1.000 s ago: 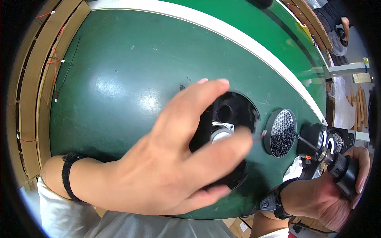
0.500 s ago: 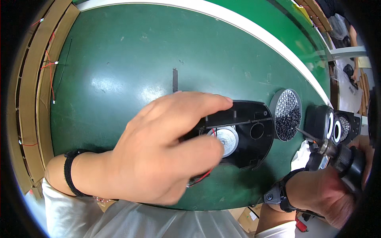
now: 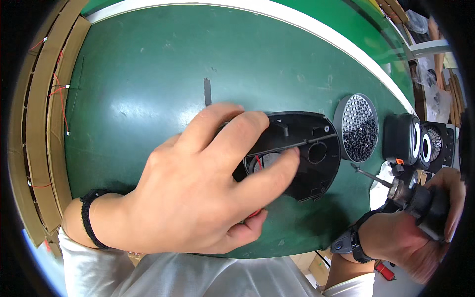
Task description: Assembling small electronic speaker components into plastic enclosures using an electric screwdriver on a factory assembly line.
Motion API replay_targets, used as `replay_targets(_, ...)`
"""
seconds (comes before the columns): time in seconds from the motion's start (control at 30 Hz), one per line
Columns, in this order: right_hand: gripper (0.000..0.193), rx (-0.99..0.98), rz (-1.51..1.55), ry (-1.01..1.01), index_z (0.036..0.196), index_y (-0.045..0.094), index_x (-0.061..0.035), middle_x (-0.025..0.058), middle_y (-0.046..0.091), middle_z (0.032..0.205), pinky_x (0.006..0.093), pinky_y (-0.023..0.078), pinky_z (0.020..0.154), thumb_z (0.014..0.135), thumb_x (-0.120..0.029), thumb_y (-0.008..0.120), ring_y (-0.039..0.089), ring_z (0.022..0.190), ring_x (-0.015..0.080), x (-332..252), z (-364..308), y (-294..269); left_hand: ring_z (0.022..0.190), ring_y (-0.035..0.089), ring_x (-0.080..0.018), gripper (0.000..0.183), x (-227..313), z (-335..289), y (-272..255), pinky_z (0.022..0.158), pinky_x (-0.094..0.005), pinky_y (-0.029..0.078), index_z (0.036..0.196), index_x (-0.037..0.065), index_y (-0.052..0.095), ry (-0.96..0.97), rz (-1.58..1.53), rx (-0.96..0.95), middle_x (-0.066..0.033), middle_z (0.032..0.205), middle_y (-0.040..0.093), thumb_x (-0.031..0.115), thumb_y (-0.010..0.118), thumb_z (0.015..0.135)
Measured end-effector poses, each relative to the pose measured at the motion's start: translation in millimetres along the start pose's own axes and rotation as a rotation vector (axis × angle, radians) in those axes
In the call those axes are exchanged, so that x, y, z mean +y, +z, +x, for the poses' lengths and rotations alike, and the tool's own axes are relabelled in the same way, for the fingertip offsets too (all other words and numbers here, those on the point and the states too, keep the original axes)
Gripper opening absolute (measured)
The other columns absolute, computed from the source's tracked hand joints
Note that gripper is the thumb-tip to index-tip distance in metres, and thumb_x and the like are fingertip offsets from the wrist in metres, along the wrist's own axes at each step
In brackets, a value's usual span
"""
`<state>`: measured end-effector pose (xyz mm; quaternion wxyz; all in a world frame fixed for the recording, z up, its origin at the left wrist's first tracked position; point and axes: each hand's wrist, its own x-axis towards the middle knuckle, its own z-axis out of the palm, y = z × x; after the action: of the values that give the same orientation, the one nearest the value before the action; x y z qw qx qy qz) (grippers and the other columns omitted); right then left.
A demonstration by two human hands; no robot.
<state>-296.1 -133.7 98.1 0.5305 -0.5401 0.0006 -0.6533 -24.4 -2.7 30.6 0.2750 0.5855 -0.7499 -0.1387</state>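
Observation:
My left hand [image 3: 193,185] grips a black plastic housing [image 3: 316,173], its fingers over the far left rim and its thumb laid across the inside. Under the thumb, a round silver speaker [image 3: 266,162] with a red wire is partly hidden. My right hand [image 3: 413,242] is closed around a dark power screwdriver [image 3: 429,205] at the right. Its long thin bit points left, and a small dark piece, probably a screw, shows at the tip. That tip is just below a round grey dish [image 3: 339,119] of small black screws [image 3: 360,141], apart from the housing.
Black units with white rings [image 3: 402,138] and a fan-like grille [image 3: 435,143] stand at the right, beside crumpled white paper [image 3: 380,185]. Cardboard dividers [image 3: 37,133] with red wires line the left edge. A dark tape strip [image 3: 208,91] marks the green table [image 3: 148,59].
My left hand has shifted its grip, its thumb now further over the housing's inside and covering more of the speaker. The screwdriver's tip has moved left from the dish's lower right edge.

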Motion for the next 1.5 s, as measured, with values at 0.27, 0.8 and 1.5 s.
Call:
replay_targets(0.27,0.025,0.125,-0.190,0.012,0.068,0.049,-0.0064,0.0077,0.056,0.075,0.0109,0.048,0.072,0.086,-0.014,0.065,0.057,0.075,0.0059,-45,-4,-32,0.093,0.059,-0.0355,0.074,0,1,8,0.065,-0.0406,0.053,0.118,0.013,0.066,-0.048,0.057,0.032,-0.0124,0.104,0.056,0.025,0.084,0.048)
replay_targets(0.8,0.029,-0.119,-0.281,0.657,0.065,0.045,-0.0082,0.0076,0.051,0.070,0.0137,0.051,0.075,0.088,-0.008,0.063,0.054,0.073,0.0089,-17,4,24,0.084,0.056,-0.0323,0.063,5,0,17,0.067,-0.0393,0.053,0.107,0.015,0.071,-0.077,0.107,0.078,-0.0125,0.099,0.055,0.023,0.079,0.046)
replay_targets(1.5,0.033,-0.767,-0.629,1.072,0.070,0.040,-0.0090,0.0061,0.045,0.068,0.0193,0.050,0.074,0.088,-0.005,0.067,0.045,0.071,0.0144,28,22,72,0.080,0.056,-0.0313,0.063,4,-2,16,0.068,-0.0389,0.051,0.106,0.015,0.072,-0.057,0.096,0.116,-0.0137,0.099,0.055,0.027,0.078,0.045)
